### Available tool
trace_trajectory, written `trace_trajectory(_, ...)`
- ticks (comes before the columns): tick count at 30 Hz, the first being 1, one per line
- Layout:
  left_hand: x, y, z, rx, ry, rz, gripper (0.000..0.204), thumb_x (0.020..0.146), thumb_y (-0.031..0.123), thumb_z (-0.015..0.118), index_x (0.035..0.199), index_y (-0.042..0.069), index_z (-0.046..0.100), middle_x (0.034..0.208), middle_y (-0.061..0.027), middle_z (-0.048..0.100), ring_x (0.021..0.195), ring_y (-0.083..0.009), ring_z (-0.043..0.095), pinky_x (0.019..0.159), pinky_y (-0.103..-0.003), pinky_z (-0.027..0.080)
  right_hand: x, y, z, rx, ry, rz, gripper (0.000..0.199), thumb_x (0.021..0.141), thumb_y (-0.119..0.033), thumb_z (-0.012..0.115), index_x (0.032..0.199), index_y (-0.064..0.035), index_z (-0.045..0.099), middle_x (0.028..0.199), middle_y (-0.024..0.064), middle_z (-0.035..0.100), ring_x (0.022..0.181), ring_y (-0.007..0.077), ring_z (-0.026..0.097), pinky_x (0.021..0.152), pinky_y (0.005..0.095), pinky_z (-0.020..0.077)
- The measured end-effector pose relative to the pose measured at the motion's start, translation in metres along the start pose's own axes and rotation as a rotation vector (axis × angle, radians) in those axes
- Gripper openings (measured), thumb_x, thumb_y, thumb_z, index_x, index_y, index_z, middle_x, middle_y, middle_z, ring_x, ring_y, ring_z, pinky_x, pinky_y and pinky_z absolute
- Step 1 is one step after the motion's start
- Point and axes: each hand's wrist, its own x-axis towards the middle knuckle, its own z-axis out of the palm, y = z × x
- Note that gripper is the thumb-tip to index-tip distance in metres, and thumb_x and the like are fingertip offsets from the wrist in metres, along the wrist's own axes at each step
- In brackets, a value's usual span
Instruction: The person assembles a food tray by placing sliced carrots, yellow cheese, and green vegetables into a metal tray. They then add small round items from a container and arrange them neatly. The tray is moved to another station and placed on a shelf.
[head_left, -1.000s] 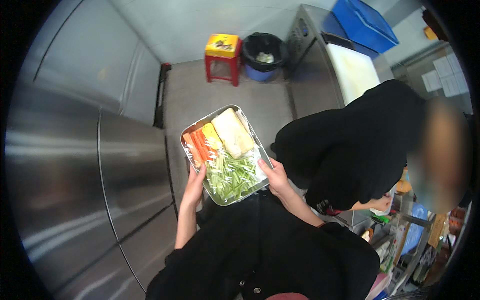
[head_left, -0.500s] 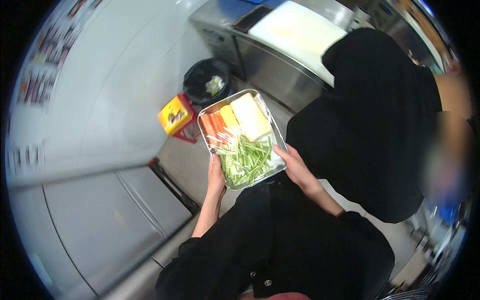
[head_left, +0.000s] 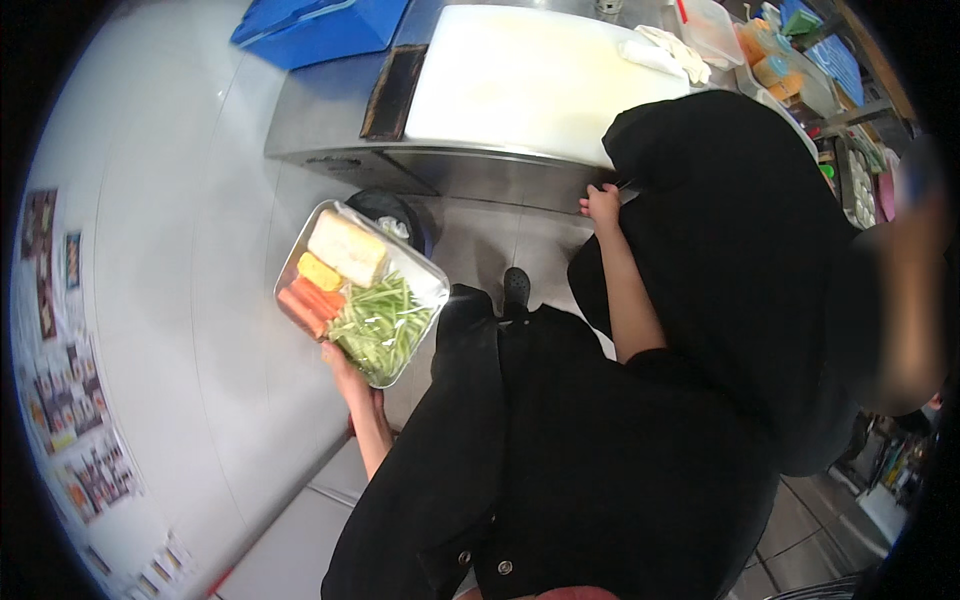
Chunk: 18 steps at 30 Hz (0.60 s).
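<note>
My left hand (head_left: 345,372) grips a shallow metal tray (head_left: 432,290) by its near edge, the tray tilted and held out to the left. Under clear plastic wrap lie a pale block (head_left: 346,246), a yellow piece (head_left: 318,271), orange-red sticks (head_left: 310,305) and a heap of green strips (head_left: 380,325). Some of the left fingers are hidden below the tray. My right hand (head_left: 601,204) reaches forward, away from the tray, beside a co-worker's black clothing and the metal counter front. Its fingers are curled in; what they hold, if anything, is too small to tell.
A co-worker in black (head_left: 720,270) stands close on my right. Ahead is a metal counter with a white cutting board (head_left: 520,80), a cloth (head_left: 675,50) and a blue box (head_left: 320,30). A black bin (head_left: 385,212) sits partly behind the tray. A white wall (head_left: 150,220) runs along the left.
My right hand has let go of the tray and reached forward toward the counter front. The tray, now in my left hand alone, has shifted left and turned. My view has swung toward the counter.
</note>
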Motion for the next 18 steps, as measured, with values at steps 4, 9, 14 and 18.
trace_trajectory(4, -0.025, 0.010, 0.016, 0.032, -0.070, -0.064, 0.071, 0.100, 0.055, 0.037, 0.148, 0.003, 0.030, 0.146, -0.0146, 0.042, 0.130, -0.0292, 0.046, 0.103, -0.042, 0.043, 0.033, 0.046, -0.080, -0.221, 0.085, 0.065, 0.067, 0.086, -0.013, 0.065, 0.143, -0.0051, 0.031, 0.114, 0.0152, 0.060, 0.078, 0.0252, 0.068, 0.060, 0.0379, 0.0542)
trace_trajectory(9, -0.046, 0.038, 0.026, 0.181, -0.094, -0.115, 0.071, 0.100, 0.056, 0.038, 0.147, 0.003, 0.032, 0.145, -0.0141, 0.043, 0.128, -0.0289, 0.047, 0.104, -0.042, 0.042, 0.029, 0.112, -0.155, -0.251, 0.087, 0.179, 0.051, 0.087, -0.017, 0.063, 0.131, -0.0022, 0.041, 0.097, 0.0145, 0.062, 0.063, 0.0216, 0.064, 0.051, 0.0369, 0.0508)
trace_trajectory(14, -0.058, 0.061, 0.030, 0.343, -0.224, 0.010, 0.058, 0.104, 0.043, 0.038, 0.143, 0.000, 0.036, 0.137, -0.0119, 0.049, 0.120, -0.0220, 0.051, 0.100, -0.036, 0.043, 0.009, 0.136, -0.181, -0.203, 0.070, 0.168, 0.028, 0.094, -0.017, 0.051, 0.116, 0.0002, 0.050, 0.076, 0.0133, 0.061, 0.050, 0.0199, 0.059, 0.043, 0.0349, 0.0469)
trace_trajectory(18, -0.043, 0.112, 0.022, 0.569, -0.469, -0.028, 0.054, 0.105, 0.041, 0.036, 0.139, -0.001, 0.040, 0.133, -0.0099, 0.052, 0.116, -0.0180, 0.052, 0.099, -0.033, 0.042, -0.043, 0.118, -0.154, -0.247, 0.130, 0.176, 0.029, 0.091, -0.009, 0.046, 0.118, -0.0013, 0.053, 0.075, 0.0139, 0.061, 0.049, 0.0206, 0.058, 0.043, 0.0348, 0.0484)
